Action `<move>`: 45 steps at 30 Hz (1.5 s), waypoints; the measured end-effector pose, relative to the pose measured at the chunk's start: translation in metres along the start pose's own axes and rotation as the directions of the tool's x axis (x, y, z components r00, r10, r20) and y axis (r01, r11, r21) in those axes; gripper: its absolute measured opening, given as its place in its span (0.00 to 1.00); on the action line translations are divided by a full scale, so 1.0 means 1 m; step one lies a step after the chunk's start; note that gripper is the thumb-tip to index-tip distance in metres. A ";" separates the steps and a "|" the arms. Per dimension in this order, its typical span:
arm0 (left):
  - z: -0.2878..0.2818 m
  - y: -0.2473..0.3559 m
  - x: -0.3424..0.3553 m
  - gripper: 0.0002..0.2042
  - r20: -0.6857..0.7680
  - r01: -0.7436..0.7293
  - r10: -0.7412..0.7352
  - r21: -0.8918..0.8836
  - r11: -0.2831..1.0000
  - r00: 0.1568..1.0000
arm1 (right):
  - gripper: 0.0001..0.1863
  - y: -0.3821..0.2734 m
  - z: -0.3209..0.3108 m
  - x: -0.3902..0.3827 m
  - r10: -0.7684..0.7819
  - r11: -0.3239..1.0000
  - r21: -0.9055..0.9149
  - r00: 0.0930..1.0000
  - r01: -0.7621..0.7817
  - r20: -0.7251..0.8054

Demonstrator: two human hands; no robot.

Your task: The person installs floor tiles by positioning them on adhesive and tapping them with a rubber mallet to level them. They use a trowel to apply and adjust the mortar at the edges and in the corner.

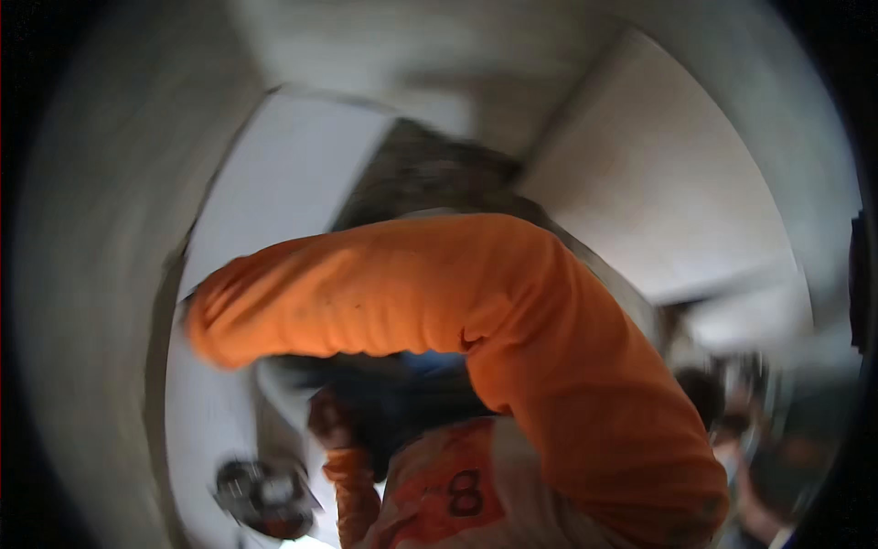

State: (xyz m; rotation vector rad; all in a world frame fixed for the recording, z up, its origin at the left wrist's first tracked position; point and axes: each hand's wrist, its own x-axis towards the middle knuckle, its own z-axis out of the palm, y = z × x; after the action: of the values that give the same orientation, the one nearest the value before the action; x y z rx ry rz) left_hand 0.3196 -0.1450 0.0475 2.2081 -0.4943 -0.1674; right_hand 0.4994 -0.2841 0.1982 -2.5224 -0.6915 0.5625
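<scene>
Seeing the left hand (331, 418) blurred, the right hidden, I cannot tell the fingers' spread or hold

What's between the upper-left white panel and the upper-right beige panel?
Head view: a dark, mottled patch above the orange sleeve, too blurred to identify.

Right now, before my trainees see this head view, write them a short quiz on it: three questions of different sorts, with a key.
1. Multiple choice: What colour is the right sleeve stretching across the middle of the picture?
a) green
b) orange
c) black

2. True or false: The left hand appears higher in the picture than the right sleeve.

3. Short answer: Can you tell whether the right hand holds anything?

Key:
1. b.
2. False: the left hand appears below it, blurred.
3. No: the right hand cannot be made out past the cuff.
</scene>
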 end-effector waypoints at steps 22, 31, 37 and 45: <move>0.051 -0.083 0.193 0.19 0.286 -0.043 -0.116 0.496 0.867 0.951 | 0.24 -0.178 0.570 -0.607 0.283 -0.951 0.294 -0.661 -0.098 0.695; 0.055 -0.083 0.186 0.20 0.290 -0.107 -0.081 0.579 0.808 0.954 | 0.19 -0.188 0.635 -0.393 0.427 0.530 0.063 0.331 -0.846 0.841; 0.059 -0.079 0.166 0.21 0.287 -0.143 -0.044 0.600 0.787 0.957 | 0.20 -0.130 0.569 -0.400 0.706 -0.695 0.668 -0.082 -0.266 0.703; 0.051 -0.081 0.151 0.23 0.121 0.023 -0.126 0.628 0.778 0.985 | 0.21 -0.040 0.521 -0.509 0.774 -0.632 0.693 -0.231 -0.347 0.589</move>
State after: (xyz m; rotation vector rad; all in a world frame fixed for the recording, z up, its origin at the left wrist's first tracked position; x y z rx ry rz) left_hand 0.4664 -0.1971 -0.0405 2.8921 -0.6132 -0.2487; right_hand -0.1730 -0.3693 -0.0707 -1.1417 1.8621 0.4418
